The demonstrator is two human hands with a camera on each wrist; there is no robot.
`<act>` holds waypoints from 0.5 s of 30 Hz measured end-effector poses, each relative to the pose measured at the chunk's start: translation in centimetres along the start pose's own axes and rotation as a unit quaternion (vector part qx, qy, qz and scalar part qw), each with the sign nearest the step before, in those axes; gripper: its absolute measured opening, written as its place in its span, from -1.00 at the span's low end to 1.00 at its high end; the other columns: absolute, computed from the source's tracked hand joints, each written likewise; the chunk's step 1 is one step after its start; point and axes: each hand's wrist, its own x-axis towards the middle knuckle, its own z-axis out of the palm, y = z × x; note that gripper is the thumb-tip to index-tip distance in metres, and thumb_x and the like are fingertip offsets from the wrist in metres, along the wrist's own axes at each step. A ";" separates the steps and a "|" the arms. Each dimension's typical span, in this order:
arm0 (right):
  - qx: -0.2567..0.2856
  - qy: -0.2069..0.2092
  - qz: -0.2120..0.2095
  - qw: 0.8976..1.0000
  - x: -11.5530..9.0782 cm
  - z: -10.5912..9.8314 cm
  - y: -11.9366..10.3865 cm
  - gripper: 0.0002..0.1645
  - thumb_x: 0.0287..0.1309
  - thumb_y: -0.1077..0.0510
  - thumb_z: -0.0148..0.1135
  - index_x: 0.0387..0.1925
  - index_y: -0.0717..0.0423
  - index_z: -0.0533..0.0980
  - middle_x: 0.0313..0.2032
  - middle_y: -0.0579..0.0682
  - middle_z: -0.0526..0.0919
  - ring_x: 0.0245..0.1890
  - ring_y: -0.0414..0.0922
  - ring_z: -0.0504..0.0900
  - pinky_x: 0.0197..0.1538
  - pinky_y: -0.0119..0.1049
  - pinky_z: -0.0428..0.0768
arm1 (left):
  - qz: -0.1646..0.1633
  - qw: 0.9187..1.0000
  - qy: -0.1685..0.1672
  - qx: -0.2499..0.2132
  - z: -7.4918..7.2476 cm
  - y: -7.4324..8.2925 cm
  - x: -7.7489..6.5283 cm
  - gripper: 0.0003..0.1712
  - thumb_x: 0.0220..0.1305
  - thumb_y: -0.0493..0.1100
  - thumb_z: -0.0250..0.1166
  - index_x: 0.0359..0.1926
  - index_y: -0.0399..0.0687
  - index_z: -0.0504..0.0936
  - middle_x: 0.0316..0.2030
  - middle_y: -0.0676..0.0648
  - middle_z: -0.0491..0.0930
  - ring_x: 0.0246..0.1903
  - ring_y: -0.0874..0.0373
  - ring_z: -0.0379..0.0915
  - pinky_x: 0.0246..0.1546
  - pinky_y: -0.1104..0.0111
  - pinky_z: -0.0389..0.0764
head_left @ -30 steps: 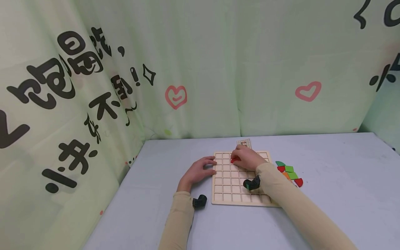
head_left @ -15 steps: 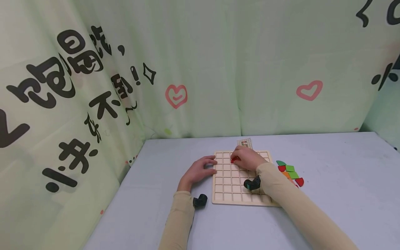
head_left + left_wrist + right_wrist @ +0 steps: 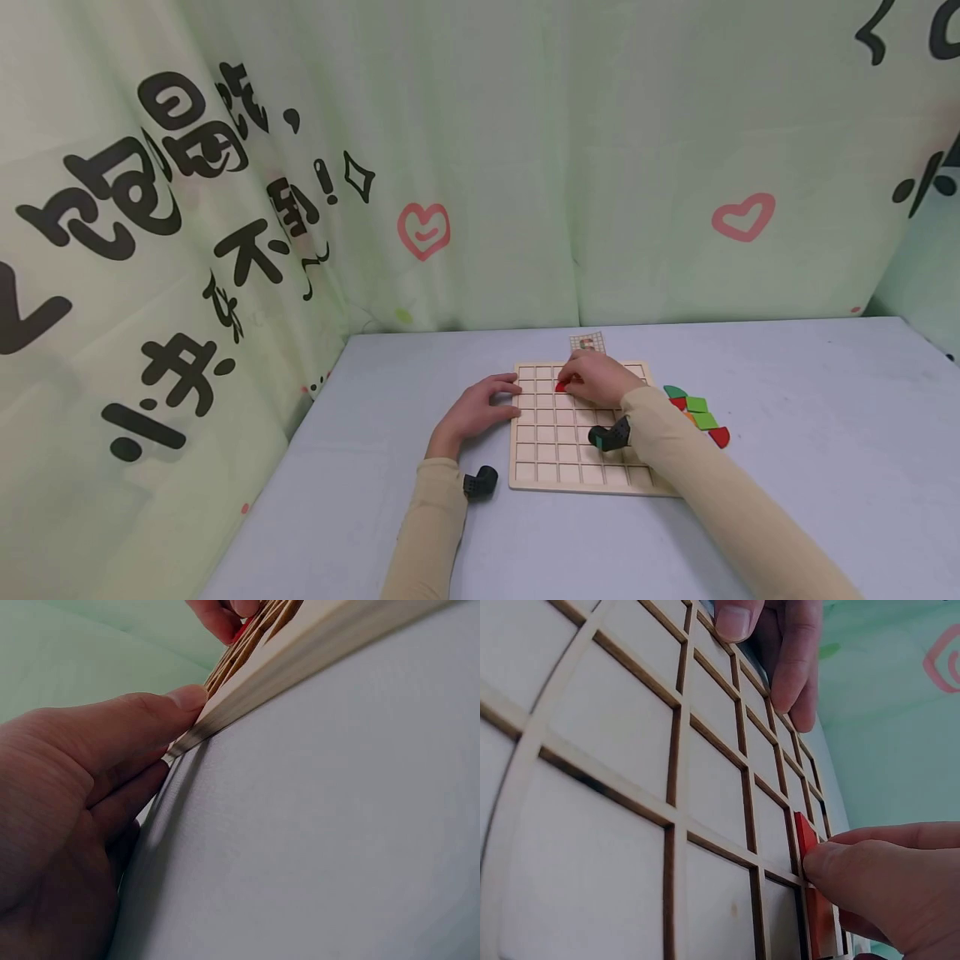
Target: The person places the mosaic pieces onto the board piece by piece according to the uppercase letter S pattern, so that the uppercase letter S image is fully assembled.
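Observation:
A square wooden grid board (image 3: 546,450) lies on the table. My left hand (image 3: 474,414) rests at its left edge, the thumb on the rim and the fingers lying loosely along it; the left wrist view shows the thumb tip (image 3: 187,697) close up. Over the upper part of the board my right hand (image 3: 597,377) pinches a small red piece (image 3: 804,836) between thumb and forefinger. That piece stands at one of the cells and shows a little left of the fingers. Just below the thumb, an orange-red piece (image 3: 821,919) sits in the grid. The bent fingers hide part of both.
Right of the board lie several loose pieces: a dark green one (image 3: 674,391), light green ones (image 3: 705,421) and a red one (image 3: 720,437), partly behind the right sleeve. A card with a small printed grid (image 3: 587,342) lies beyond the board. Curtains surround the table (image 3: 810,417).
My right hand has shifted slightly to the right, and more of the board's upper cells shows left of it. The left hand and the board have stayed in place.

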 end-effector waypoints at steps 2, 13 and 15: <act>0.004 -0.003 0.001 1.000 0.0 0.0 0.0 -0.83 0.27 0.22 0.32 -0.14 0.16 0.72 -0.20 0.01 0.65 -0.17 -0.06 0.62 0.00 -0.08 0.67 | -0.001 1.000 0.000 -0.002 0.0 0.0 -0.1 -0.56 0.31 -0.08 0.36 0.18 -0.05 0.63 0.43 0.03 0.37 0.49 0.02 0.15 0.51 0.08 0.20; 0.015 -0.002 -0.003 1.000 0.0 -0.4 0.1 -0.80 0.29 0.22 0.29 -0.10 0.19 0.70 -0.16 0.06 0.68 -0.10 0.03 0.64 0.03 -0.04 0.65 | -0.002 1.000 0.003 -0.002 0.0 0.0 0.0 -0.57 0.30 -0.07 0.37 0.16 -0.05 0.64 0.42 0.03 0.38 0.49 0.02 0.17 0.50 0.07 0.20; 0.032 0.003 0.011 0.999 -0.2 -0.7 0.2 -0.75 0.33 0.20 0.25 -0.04 0.21 0.68 -0.06 0.13 0.69 0.07 0.14 0.61 0.16 0.05 0.60 | -0.001 1.000 0.003 -0.003 0.1 0.0 0.0 -0.57 0.30 -0.07 0.37 0.16 -0.05 0.65 0.42 0.03 0.38 0.49 0.02 0.17 0.50 0.07 0.20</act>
